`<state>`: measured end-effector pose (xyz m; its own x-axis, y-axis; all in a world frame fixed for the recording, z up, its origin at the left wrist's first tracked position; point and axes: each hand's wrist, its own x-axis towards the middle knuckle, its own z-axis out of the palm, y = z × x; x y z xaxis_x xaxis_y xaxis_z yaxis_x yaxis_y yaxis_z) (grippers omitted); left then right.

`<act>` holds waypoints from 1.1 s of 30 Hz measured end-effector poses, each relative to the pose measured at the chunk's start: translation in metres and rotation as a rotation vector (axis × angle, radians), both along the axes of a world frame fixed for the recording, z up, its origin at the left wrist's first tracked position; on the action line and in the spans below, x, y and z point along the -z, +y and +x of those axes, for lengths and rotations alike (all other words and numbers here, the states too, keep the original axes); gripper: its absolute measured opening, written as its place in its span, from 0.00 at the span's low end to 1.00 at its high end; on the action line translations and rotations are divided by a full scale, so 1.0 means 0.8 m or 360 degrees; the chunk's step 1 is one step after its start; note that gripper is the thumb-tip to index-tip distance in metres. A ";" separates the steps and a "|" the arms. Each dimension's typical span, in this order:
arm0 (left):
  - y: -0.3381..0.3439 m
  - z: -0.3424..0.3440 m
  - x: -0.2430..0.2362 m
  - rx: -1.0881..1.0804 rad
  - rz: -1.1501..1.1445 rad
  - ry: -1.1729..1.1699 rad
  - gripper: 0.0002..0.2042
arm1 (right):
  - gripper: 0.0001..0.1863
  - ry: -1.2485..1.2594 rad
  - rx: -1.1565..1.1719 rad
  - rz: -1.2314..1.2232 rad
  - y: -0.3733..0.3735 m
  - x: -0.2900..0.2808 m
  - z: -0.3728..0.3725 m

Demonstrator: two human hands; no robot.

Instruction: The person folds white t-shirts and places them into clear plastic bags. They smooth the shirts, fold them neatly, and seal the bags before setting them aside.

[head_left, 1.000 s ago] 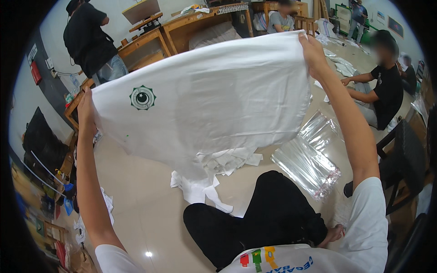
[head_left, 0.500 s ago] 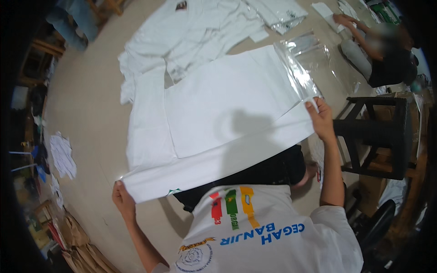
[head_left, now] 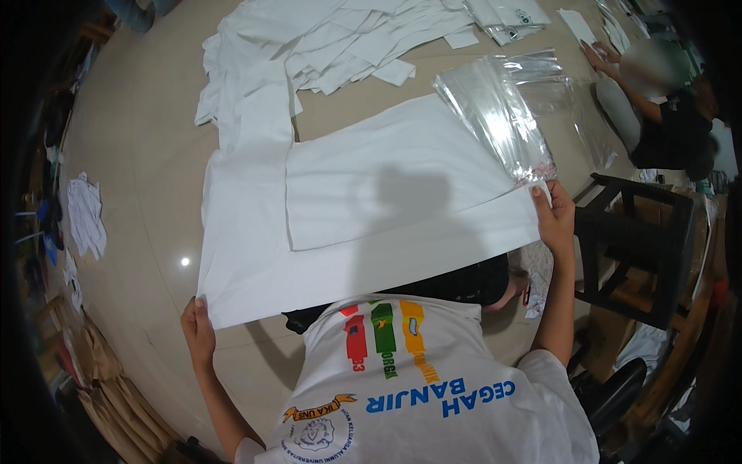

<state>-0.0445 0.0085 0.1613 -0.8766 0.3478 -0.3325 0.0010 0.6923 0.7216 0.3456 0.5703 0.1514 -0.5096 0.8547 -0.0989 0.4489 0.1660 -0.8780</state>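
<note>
A white garment (head_left: 363,189) lies spread and partly folded in front of me, its near strip over my dark-clad lap. My left hand (head_left: 198,329) grips its near left corner between thumb and fingers. My right hand (head_left: 555,216) grips the near right corner, beside a stack of clear plastic sleeves (head_left: 495,108). Beyond the garment lies a heap of white cloths (head_left: 348,39), with folded items in clear bags (head_left: 506,19) at its right.
A co-worker (head_left: 665,124) sits on the floor at the upper right. A black stool (head_left: 634,240) stands by my right arm. A white cloth (head_left: 86,209) lies on the floor at left. Brown paper (head_left: 116,371) is at lower left. Someone's legs (head_left: 139,11) show at upper left.
My hands have brought the garment down from a raised, stretched position to lie low before me; its printed emblem is now hidden. My view has tilted down toward the floor.
</note>
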 end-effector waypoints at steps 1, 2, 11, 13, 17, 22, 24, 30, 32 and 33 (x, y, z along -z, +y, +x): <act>-0.006 -0.003 0.004 0.0041 0.0013 -0.0020 0.23 | 0.11 -0.0042 -0.0008 0.0029 -0.004 -0.002 0.006; -0.023 -0.005 0.016 0.0065 0.0023 -0.0044 0.23 | 0.12 -0.0087 -0.0032 0.0056 -0.006 -0.002 0.009; -0.034 0.013 0.069 0.0457 -0.0452 0.0104 0.20 | 0.13 -0.0435 -0.0073 0.0420 -0.024 0.057 0.025; -0.027 0.023 0.086 0.0443 -0.0476 0.0156 0.21 | 0.15 -0.0551 -0.0105 0.0511 -0.029 0.065 0.025; -0.010 0.028 0.104 0.0448 -0.0654 0.0294 0.12 | 0.16 -0.0729 -0.0164 0.0393 -0.039 0.067 0.013; 0.111 0.089 0.080 0.0291 -0.0157 0.1119 0.19 | 0.20 -0.0683 0.0015 0.0523 -0.065 0.082 -0.003; 0.160 0.126 0.058 0.0772 0.0066 0.0937 0.24 | 0.25 -0.0493 -0.0005 0.0611 -0.086 0.068 -0.024; 0.210 0.146 0.057 0.1141 -0.0533 0.0765 0.35 | 0.37 -0.0352 -0.0688 0.0272 -0.121 0.058 -0.081; 0.201 0.139 0.054 0.1003 -0.0530 0.0753 0.36 | 0.37 -0.0387 -0.0616 0.0289 -0.099 0.078 -0.067; 0.191 0.136 0.060 0.0931 -0.0442 0.0736 0.37 | 0.36 -0.0418 -0.0575 0.0373 -0.090 0.090 -0.061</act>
